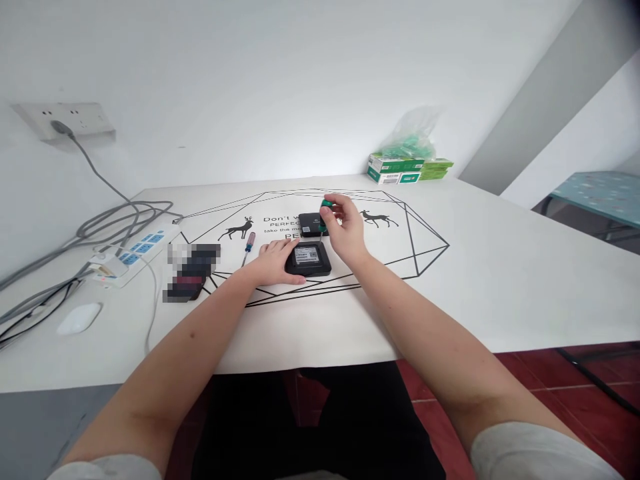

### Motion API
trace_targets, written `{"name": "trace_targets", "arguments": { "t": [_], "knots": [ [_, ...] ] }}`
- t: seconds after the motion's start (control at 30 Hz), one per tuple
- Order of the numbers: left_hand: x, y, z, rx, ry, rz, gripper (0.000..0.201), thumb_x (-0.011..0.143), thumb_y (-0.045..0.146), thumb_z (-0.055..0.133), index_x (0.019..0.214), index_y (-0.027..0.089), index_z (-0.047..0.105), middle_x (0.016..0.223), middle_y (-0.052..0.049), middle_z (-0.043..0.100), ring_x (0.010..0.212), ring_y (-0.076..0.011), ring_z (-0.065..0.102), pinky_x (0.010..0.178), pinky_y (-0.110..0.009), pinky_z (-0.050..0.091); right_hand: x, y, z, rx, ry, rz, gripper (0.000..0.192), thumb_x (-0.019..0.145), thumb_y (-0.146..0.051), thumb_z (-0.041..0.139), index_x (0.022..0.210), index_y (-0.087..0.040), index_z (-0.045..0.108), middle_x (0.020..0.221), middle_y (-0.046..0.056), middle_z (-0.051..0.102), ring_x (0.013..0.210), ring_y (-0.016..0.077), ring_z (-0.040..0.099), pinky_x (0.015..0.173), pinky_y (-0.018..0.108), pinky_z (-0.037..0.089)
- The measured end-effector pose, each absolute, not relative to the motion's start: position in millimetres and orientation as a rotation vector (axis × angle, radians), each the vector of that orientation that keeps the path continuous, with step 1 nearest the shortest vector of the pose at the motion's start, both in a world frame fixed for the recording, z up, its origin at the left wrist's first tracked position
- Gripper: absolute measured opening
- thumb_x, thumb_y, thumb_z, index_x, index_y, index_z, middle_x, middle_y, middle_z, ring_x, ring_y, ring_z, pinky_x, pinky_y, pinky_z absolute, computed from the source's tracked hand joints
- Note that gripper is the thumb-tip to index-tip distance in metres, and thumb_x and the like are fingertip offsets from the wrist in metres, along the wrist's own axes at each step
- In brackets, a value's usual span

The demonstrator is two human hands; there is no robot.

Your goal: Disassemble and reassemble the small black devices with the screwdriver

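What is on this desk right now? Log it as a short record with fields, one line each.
left hand: left hand rests flat against the nearer black box, steadying it
right hand: right hand has its grip closed on a green-handled screwdriver, tip pointing down at that box
behind: second black box
spare tool: blue-and-red screwdriver lying left of the boxes
left edge: power strip, white mouse
far corner: green cartons
surface: white table

White printed table mat [450, 280] reads "Don't w…", "PERFEC…", "take the mo…" (my hands cover the rest); label on black box unreadable.
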State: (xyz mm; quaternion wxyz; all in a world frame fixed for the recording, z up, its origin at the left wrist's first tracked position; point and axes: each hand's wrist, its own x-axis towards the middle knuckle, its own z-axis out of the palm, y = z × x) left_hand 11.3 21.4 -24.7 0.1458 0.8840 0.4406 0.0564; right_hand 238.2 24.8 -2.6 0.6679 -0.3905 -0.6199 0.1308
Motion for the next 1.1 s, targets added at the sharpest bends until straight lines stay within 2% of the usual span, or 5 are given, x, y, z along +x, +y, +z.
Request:
{"name": "trace_targets", "arguments": {
  "t": [0.27,0.57,0.77,0.97,1.1],
  "knots": [
    [12,19,-22,2.541,1.290,0.122,0.126,0.079,0.086,0.068,0.178,0.021,0.024,0.181,-0.020,0.032,0.166,-0.0448,0.026,0.134,-0.061,0.019,242,35,-7,-0.843,-1.405,0.137,0.029,0.108,-0.046,0.057,0.121,-0.030,0.076,0.103,0.005,0.068,0.094,0.0227,0.067,0.088,0.045,0.060],
    [13,18,-22,2.554,1.308,0.101,0.125,0.080,0.084,0.068,0.177,0.020,0.024,0.181,-0.020,0.030,0.166,-0.0429,0.025,0.134,-0.060,0.019,241,46,4,-0.736,-1.452,0.472,0.018,0.093,-0.032,0.072,0.105,-0.029,0.060,0.145,0.008,0.069,0.114,0.0222,0.074,0.092,0.043,0.062],
    [12,20,-25,2.551,1.292,0.125,0.127,0.079,0.084,0.069,0.178,0.020,0.021,0.182,-0.021,0.029,0.167,-0.0419,0.024,0.134,-0.060,0.019,239,44,3,-0.854,-1.393,0.274,0.028,0.087,-0.040,0.082,0.101,-0.028,0.062,0.110,0.004,0.083,0.086,0.0196,0.072,0.086,0.042,0.060],
    [11,20,-27,2.541,1.307,0.155,0.131,0.078,0.084,0.070,0.178,0.019,0.015,0.179,-0.022,0.033,0.166,-0.0419,0.028,0.133,-0.059,0.021,245,52,7,-0.839,-1.512,0.062,0.044,0.105,-0.065,0.057,0.103,-0.027,0.078,0.098,0.007,0.080,0.089,0.0232,0.071,0.084,0.044,0.059],
    [11,20,-26,2.542,1.310,0.133,0.132,0.078,0.086,0.069,0.179,0.021,0.013,0.184,-0.021,0.022,0.169,-0.0427,0.022,0.134,-0.060,0.018,245,56,4,-0.783,-1.522,0.054,0.045,0.106,-0.062,0.055,0.109,-0.027,0.082,0.096,0.007,0.074,0.092,0.0245,0.069,0.088,0.047,0.059]
  ]
}}
